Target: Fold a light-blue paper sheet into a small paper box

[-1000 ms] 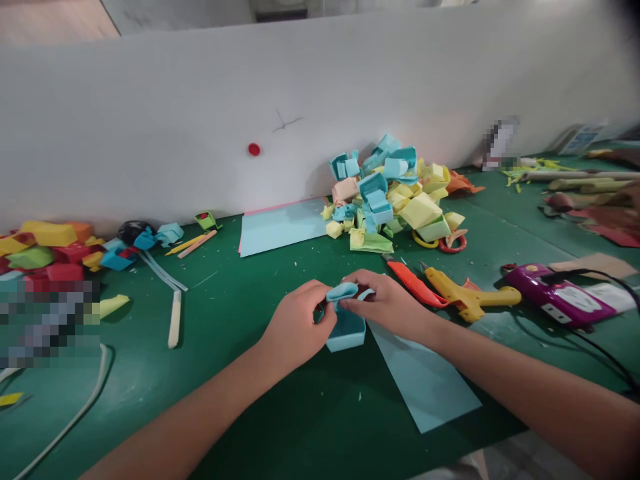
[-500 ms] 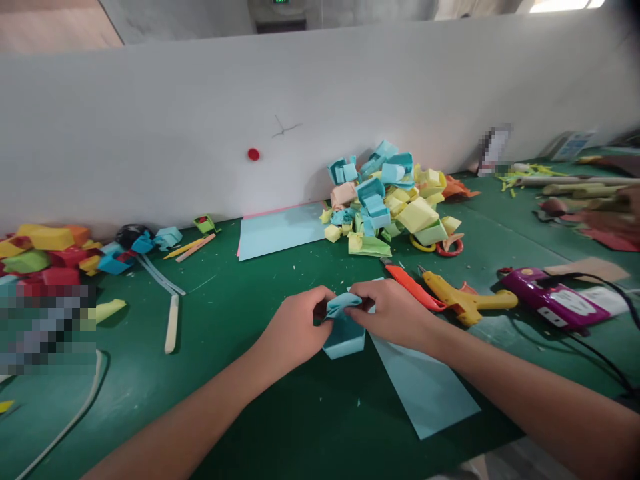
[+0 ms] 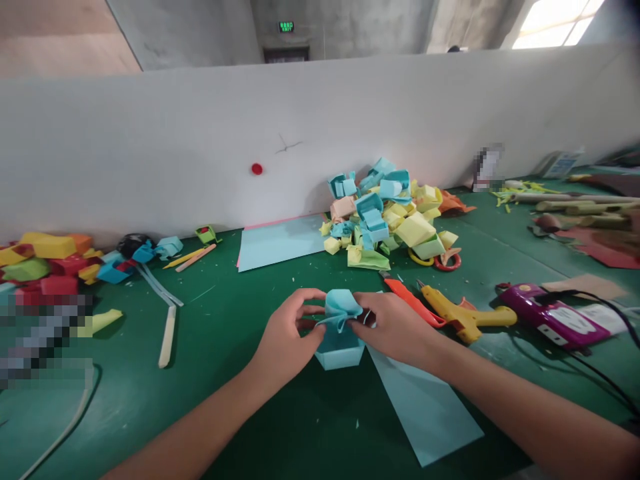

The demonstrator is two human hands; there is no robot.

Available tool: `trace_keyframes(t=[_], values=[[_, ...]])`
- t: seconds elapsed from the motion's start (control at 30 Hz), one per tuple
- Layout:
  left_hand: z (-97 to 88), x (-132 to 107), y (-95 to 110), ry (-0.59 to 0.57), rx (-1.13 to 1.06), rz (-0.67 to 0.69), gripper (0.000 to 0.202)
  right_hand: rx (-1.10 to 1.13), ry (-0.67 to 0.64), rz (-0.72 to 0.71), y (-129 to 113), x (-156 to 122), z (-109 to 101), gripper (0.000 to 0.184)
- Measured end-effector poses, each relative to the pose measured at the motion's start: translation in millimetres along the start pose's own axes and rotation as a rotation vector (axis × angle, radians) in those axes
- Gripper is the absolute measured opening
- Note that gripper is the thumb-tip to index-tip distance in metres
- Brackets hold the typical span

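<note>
A small light-blue paper box (image 3: 340,359) is between my hands, near the middle of the table. At its top stands a curled, pinched flap of the same blue paper (image 3: 341,303); whether it is a separate piece I cannot tell. My left hand (image 3: 295,331) grips the left side, thumb in front and fingers behind. On the right side, my right hand (image 3: 389,328) pinches the paper between thumb and fingers. A flat blue paper strip (image 3: 425,407) lies under my right forearm. Beyond that hand are an orange utility knife (image 3: 413,300) and a yellow glue gun (image 3: 463,313).
A pile of folded blue and yellow paper pieces (image 3: 390,217) stands against the white partition (image 3: 150,147). Blue sheets (image 3: 280,243) lie beside it. Colourful paper boxes (image 3: 55,260) and a wooden stick (image 3: 168,337) are left; a purple device (image 3: 555,317) with a black cable is right.
The top blue paper, rolled flatter before, now rises higher above my fingers with a pinched fold in front. My left fingers have spread slightly. The view has tilted up a little.
</note>
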State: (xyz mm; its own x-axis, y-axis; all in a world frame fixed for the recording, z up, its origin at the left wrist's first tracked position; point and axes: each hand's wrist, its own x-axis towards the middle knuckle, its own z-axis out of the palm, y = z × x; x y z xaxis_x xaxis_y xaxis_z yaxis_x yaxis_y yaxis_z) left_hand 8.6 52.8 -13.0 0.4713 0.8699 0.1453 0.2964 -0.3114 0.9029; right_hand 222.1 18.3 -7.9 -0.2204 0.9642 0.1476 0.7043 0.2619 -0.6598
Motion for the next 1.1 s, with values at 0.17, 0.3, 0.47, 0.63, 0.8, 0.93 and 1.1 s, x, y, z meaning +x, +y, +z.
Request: trace_keyframes(t=[0.17,0.3,0.47,0.63,0.8,0.93,1.1], values=[[1.2,-7.9,-14.8,0.158,0.039,0.313,0.014,-0.012,0.046,0.055,2.4,2.0,3.3,0.003],[0.6,-10.8,-14.8,0.061,0.169,0.552,0.017,-0.031,0.036,0.025,0.1,1.9,6.2,0.006],[-1.3,-8.2,-14.9,0.026,0.166,0.557,0.018,-0.051,0.032,0.016,-2.5,0.0,8.0,0.007],[-5.2,-5.7,-15.1,0.05,0.031,0.539,0.012,-0.052,0.064,0.087,-3.6,-1.0,4.9,0.009],[-3.2,-4.5,-13.8,-0.007,0.087,0.492,0.014,0.014,-0.002,0.042,-9.2,-1.1,5.8,0.002],[-0.9,-3.3,-13.3,-0.003,0.158,0.443,0.018,0.037,-0.022,0.05,-10.0,1.0,8.3,0.01],[0.4,-1.8,-19.2,0.021,0.112,0.37,0.013,-0.003,0.015,0.05,-9.3,1.2,7.7,0.019]])
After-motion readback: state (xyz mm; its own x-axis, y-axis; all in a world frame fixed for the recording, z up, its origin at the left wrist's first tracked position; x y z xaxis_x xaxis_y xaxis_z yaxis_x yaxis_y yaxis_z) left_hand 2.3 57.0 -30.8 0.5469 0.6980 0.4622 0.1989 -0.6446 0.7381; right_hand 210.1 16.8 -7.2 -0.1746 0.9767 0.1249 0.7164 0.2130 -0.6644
